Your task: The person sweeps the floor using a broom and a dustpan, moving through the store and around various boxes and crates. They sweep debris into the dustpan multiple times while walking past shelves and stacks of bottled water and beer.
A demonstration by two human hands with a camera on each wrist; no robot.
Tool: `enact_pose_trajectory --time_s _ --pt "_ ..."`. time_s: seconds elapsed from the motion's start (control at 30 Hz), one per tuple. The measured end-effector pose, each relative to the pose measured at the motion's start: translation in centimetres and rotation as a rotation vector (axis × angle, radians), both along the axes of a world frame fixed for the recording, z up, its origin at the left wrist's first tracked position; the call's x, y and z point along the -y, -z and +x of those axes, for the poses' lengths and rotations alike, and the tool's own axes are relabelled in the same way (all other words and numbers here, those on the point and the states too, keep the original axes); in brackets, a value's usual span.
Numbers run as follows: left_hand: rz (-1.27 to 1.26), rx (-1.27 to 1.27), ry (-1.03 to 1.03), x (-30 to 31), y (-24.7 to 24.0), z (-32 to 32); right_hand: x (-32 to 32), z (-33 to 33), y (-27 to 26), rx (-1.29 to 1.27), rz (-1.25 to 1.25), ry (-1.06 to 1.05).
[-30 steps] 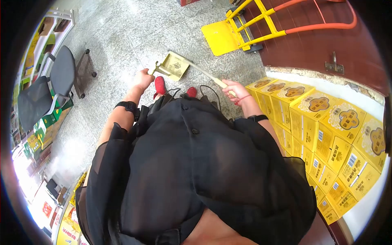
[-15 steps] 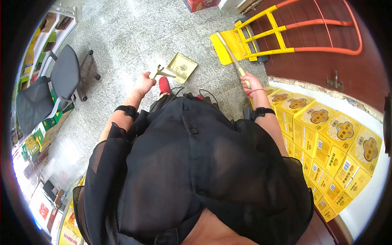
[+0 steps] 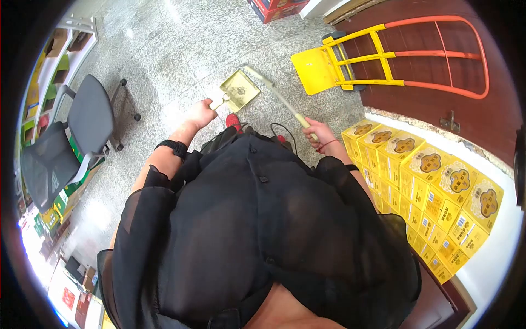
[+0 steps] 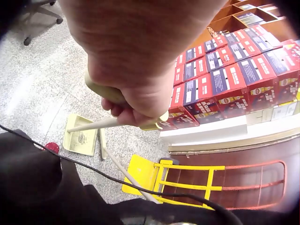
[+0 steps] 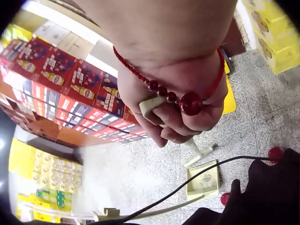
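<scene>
In the head view my left hand [image 3: 201,114] grips the pale handle of a yellowish dustpan [image 3: 240,91], whose pan is at floor level in front of the red shoes. The left wrist view shows the fingers curled round that handle, with the dustpan [image 4: 80,140] beyond. My right hand [image 3: 320,133] holds the pale handle of a long thin broom [image 3: 282,97]; its head lies by the pan's far right edge. From the right wrist, the broom head [image 5: 200,155] appears beside the dustpan [image 5: 203,180], and the right hand [image 5: 171,101] has its fingers wrapped round the handle.
A yellow and red hand truck [image 3: 383,55] stands by the dark red door at the right. Yellow cartons [image 3: 427,181] are stacked along the right wall. An office chair [image 3: 92,112] is at the left, and red boxes [image 3: 276,10] stand at the far end.
The broom swung out right over the hand truck's plate, then came back left beside the dustpan. The left hand shifted slightly, still gripping its handle. The camera view has shifted, too.
</scene>
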State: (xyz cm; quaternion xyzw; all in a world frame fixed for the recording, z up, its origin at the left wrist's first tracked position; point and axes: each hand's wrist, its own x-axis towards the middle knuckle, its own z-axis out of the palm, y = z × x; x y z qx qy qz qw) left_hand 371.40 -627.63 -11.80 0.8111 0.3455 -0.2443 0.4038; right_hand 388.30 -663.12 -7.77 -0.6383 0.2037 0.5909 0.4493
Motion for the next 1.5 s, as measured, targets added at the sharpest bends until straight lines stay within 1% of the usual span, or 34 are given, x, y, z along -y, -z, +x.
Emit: enact_pose_trajectory --time_s 0.07,0.13,0.17,0.23,0.3,0.37,0.4,0.47,0.53,0.57,0.63,0.67,0.73,0.77,0.8,0.83,0.87,0.93,0.97,1.0,1.03,1.1,1.13,1.17,1.23,1.37,1.4,1.43,1.47,1.5 --pt "-0.004 0.0 0.036 -1.2 -0.1 0.6 0.1 -0.1 -0.4 -0.063 0.068 0.082" --pt "0.011 -0.013 -0.01 -2.1 -0.4 1.1 -0.5 -0.3 -1.5 -0.064 0.094 0.069" --pt "0.06 -0.001 -0.01 -2.3 -0.9 1.1 -0.7 -0.4 -1.9 -0.07 0.12 0.047" --pt "0.058 -0.022 0.015 -2.8 -2.4 1.5 -0.4 0.6 -2.2 -0.075 0.151 0.074" --pt "0.056 -0.045 0.042 -3.0 -2.6 1.8 0.0 2.0 -2.6 -0.081 0.181 0.103" --pt "0.007 -0.026 -0.06 -3.3 -1.4 1.7 -0.3 4.6 -2.9 0.048 0.171 0.199" --pt "0.01 -0.026 -0.063 -3.4 -1.0 1.8 -0.5 6.3 -2.4 0.047 0.174 0.196" --pt "0.054 -0.042 -0.131 -3.6 -0.1 2.0 -1.3 10.3 -1.0 0.181 0.132 0.215" --pt "0.058 -0.023 -0.172 -4.0 1.6 1.7 -3.0 13.9 0.2 0.221 0.105 0.21" --pt "0.029 0.009 -0.234 -4.0 1.9 1.7 -3.9 16.0 0.8 0.267 0.077 0.212" --pt "-0.008 0.076 -0.329 -4.1 2.7 2.1 -5.2 20.0 3.9 0.234 0.12 0.205" --pt "0.002 0.076 -0.334 -4.0 2.7 2.5 -5.8 21.8 5.4 0.204 0.157 0.206" --pt "-0.061 0.077 -0.457 -3.3 0.7 4.3 -7.7 24.4 6.7 0.188 0.157 0.218" --pt "-0.041 -0.007 -0.433 -3.5 0.7 4.8 -8.4 25.4 7.3 0.179 0.104 0.216" --pt "-0.038 -0.014 -0.44 -3.5 0.8 5.4 -8.9 26.2 7.9 0.169 0.051 0.214" --pt "-0.013 -0.016 -0.443 -3.5 1.0 5.9 -9.1 26.6 8.5 0.119 0.061 0.154" --pt "0.01 -0.02 -0.444 -3.4 1.0 6.2 -9.1 26.1 9.1 0.107 0.057 0.15" --pt "0.02 -0.037 -0.446 -3.2 1.2 7.1 -9.1 24.5 9.5 0.199 0.047 -0.087" --pt "0.031 -0.044 -0.442 -3.1 1.3 7.7 -8.9 23.6 9.3 0.211 0.062 -0.159" --pt "0.027 -0.044 -0.451 -2.9 1.2 8.3 -8.3 22.4 8.7 0.221 0.075 -0.232" --pt "0.027 -0.039 -0.445 -2.7 0.8 8.9 -7.7 21.5 7.5 0.221 0.074 -0.244" --pt "0.034 -0.039 -0.452 -2.4 0.1 9.7 -7.1 20.0 4.9 0.254 0.127 -0.343" --pt "0.061 -0.069 -0.418 -2.3 -0.1 10.2 -7.1 20.0 3.9 0.255 0.135 -0.353" --pt "0.086 -0.101 -0.381 -2.4 -0.2 10.6 -6.7 20.2 3.1 0.117 0.162 -0.341" --pt "0.097 -0.108 -0.389 -2.5 0.5 10.9 -5.8 21.1 2.9 -0.115 0.213 -0.295" --pt "0.09 -0.075 -0.435 -3.5 2.2 10.9 -5.3 21.3 1.7 -0.158 0.251 -0.253" --pt "0.081 -0.055 -0.452 -3.6 2.0 10.8 -5.5 21.7 0.5 -0.195 0.273 -0.248" --pt "0.118 -0.087 -0.42 -3.6 0.7 11.3 -5.5 22.1 -0.2 -0.232 0.294 -0.241" --pt "0.119 -0.086 -0.421 -3.9 1.3 10.9 -5.3 22.5 -0.3 -0.231 0.295 -0.242" --pt "0.138 -0.072 -0.411 -4.3 2.0 10.4 -5.4 22.9 -0.5 -0.161 0.254 -0.251"
